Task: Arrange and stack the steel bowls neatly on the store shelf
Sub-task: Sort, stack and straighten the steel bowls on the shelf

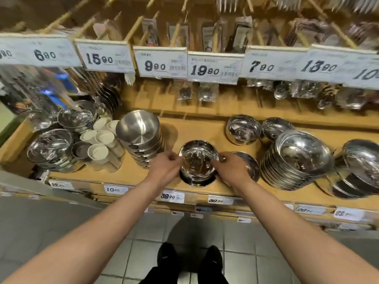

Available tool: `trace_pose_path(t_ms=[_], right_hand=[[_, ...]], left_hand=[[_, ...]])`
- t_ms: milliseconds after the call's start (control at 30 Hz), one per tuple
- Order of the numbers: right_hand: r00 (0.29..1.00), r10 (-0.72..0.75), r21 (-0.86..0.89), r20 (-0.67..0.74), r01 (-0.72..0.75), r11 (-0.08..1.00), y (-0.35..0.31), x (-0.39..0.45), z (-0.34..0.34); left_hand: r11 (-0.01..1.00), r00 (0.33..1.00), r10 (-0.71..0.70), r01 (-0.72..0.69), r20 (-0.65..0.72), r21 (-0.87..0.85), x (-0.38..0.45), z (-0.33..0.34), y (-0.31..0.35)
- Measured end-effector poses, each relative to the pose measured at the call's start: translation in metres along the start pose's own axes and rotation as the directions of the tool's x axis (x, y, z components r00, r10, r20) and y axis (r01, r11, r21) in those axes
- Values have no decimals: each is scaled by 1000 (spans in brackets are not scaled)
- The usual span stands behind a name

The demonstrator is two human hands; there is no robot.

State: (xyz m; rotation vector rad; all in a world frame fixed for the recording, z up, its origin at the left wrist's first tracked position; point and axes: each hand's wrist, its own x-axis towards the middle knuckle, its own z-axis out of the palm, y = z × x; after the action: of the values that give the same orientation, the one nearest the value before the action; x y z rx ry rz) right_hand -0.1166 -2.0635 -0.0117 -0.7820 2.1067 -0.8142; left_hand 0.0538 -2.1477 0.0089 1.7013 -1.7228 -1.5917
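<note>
A shiny steel bowl is gripped from both sides near the front edge of the wooden shelf. Its left rim is pinched by the curled fingers of the left hand, and its right rim is held the same way by the right hand. The bowl sits on top of at least one more bowl, whose dark rim is seen just below it. A leaning stack of brushed steel bowls is found just to the left, with white cups beside it. A flat steel dish lies partly hidden behind the right hand. Two single bowls are placed further back, and a tall tilted pile of shallow bowls is seen to the right. Price tags are hung in a row above the shelf, and black shoes are seen on the tiled floor
</note>
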Motion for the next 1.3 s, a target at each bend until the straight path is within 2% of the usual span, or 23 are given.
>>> trace_pose_path(t_ms=[100,200,367,600,733,867,1167,1300], right_hand=[[998,-56,-10,16,56,998,5,7,-2],[994,-68,-23,82,70,997,8,14,-7],[984,-111,-79,138,123,989,13,18,-10],[980,-167,-68,106,175,982,7,20,-11],[976,-167,-144,138,187,972,7,17,-9],[984,-161,-185,79,173,967,12,17,-5],[990,-128,-148,-53,119,982,17,11,11],[990,-90,-123,-111,76,989,11,3,15]], left_hand=[[998,996,-11,17,-88,60,11,17,-2],[998,990,-54,57,-127,18,15,25,-4],[994,990,-32,45,-135,95,19,30,-5],[983,989,-60,82,-133,166,20,29,-5],[971,988,-2,39,-154,237,27,26,-5],[941,984,78,-20,-158,338,31,24,-7],[907,987,148,-112,-58,406,34,22,-11],[949,993,112,-97,-35,299,31,19,-8]])
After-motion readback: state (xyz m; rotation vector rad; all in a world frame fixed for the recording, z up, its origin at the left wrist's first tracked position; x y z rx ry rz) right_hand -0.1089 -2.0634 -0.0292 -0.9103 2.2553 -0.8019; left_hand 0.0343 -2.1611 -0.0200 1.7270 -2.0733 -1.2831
